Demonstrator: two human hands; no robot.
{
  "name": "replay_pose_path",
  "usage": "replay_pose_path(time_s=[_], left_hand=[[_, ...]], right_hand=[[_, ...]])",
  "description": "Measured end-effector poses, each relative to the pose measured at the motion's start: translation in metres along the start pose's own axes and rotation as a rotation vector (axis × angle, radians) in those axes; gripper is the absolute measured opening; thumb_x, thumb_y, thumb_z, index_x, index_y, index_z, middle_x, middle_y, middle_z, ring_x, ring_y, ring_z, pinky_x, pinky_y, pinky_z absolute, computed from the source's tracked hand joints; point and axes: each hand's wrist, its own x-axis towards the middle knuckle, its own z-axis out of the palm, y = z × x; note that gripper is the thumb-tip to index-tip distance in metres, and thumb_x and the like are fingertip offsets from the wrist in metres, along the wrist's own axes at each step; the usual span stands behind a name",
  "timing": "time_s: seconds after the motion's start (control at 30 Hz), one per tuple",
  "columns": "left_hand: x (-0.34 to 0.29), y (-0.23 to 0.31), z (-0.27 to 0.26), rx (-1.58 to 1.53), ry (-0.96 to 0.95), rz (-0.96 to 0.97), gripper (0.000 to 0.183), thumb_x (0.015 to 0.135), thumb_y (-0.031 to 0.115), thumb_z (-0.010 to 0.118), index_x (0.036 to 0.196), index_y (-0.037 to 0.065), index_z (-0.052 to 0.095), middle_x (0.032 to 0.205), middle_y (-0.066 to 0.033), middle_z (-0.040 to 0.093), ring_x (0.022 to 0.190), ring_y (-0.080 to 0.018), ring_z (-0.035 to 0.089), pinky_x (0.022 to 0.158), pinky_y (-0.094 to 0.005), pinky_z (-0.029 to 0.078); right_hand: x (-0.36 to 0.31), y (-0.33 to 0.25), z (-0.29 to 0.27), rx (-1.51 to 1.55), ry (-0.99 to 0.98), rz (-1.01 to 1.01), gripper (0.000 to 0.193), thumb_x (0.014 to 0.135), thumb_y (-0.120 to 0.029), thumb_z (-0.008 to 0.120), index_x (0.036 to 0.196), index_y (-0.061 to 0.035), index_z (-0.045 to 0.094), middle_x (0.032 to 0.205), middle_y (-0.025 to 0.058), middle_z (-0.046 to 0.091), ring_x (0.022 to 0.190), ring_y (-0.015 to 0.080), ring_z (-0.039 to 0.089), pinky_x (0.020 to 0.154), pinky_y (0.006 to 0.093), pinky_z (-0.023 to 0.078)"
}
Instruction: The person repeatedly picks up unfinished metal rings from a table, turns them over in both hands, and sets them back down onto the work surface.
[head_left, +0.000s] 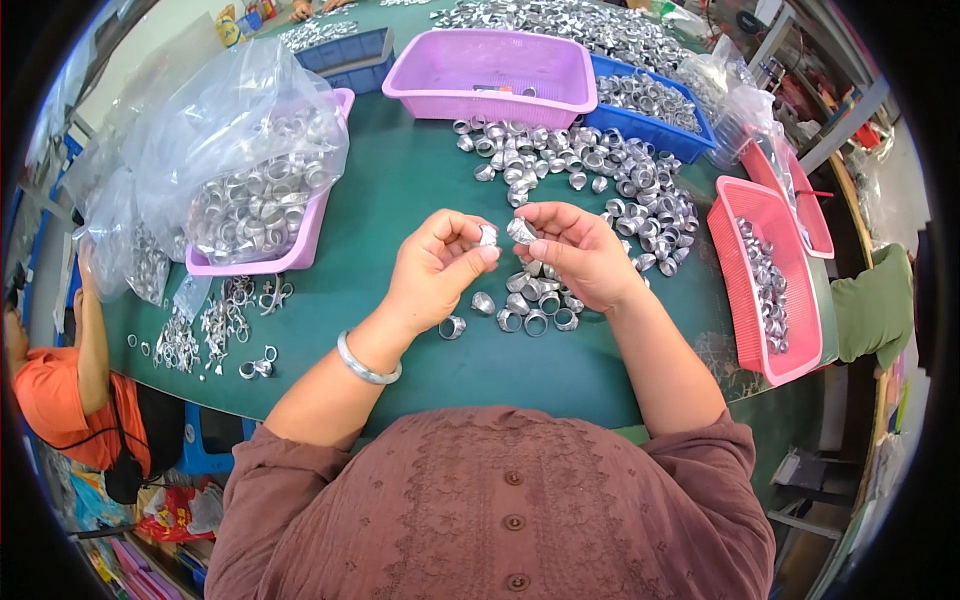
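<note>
Over the green table (390,190) my two hands are raised close together, fingertips a small gap apart. Between thumb and fingers, my left hand (438,262) pinches a small silver piece (488,236), mostly covered; it looks like a metal ring. My right hand (582,255) grips a silver metal ring (522,231) with a wide face, facing the left hand. Below them lies a small group of loose silver rings (536,322). A larger spread of rings (650,205) reaches from beyond my hands to the right.
A purple basket (490,104) and a blue tray of rings (645,138) stand beyond. On the right is a pink basket (738,300) with rings. Bagged rings (260,205) fill a purple basket on the left, near small silver pieces (178,345). A person in orange (60,400) sits far left.
</note>
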Motion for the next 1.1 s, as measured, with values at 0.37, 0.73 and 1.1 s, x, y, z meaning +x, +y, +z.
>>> replay_pose_path(time_s=[0.37,0.73,1.1], left_hand=[[-0.003,-0.001,0.004,0.136,-0.088,0.306,0.056,0.076,-0.008,0.058,0.123,0.006,0.03,0.112,-0.0125,0.054,0.103,-0.0171,0.051,0.087,-0.0287,0.043],[-0.004,0.001,0.009,-0.259,-0.104,0.126,0.062,0.077,-0.007,0.058,0.129,0.007,0.028,0.118,-0.0127,0.052,0.103,-0.0146,0.052,0.085,-0.0248,0.043],[-0.003,0.0,0.008,-0.17,-0.044,0.123,0.053,0.078,-0.005,0.058,0.125,0.003,0.035,0.114,-0.0116,0.054,0.099,-0.0134,0.053,0.085,-0.025,0.043]], right_hand=[[0.0,0.007,-0.005,0.143,-0.193,-0.099,0.034,0.078,0.007,0.057,0.11,0.0008,0.05,0.105,0.0078,0.055,0.095,0.016,0.055,0.087,0.0318,0.046],[-0.001,0.011,-0.001,-0.137,-0.224,-0.333,0.034,0.076,0.013,0.054,0.106,-0.0006,0.052,0.113,0.0085,0.05,0.102,0.0148,0.05,0.088,0.03,0.042],[-0.004,0.008,0.007,-0.179,-0.102,-0.286,0.033,0.075,0.01,0.058,0.106,0.0005,0.051,0.105,0.0058,0.052,0.093,0.0123,0.052,0.081,0.0263,0.043]])
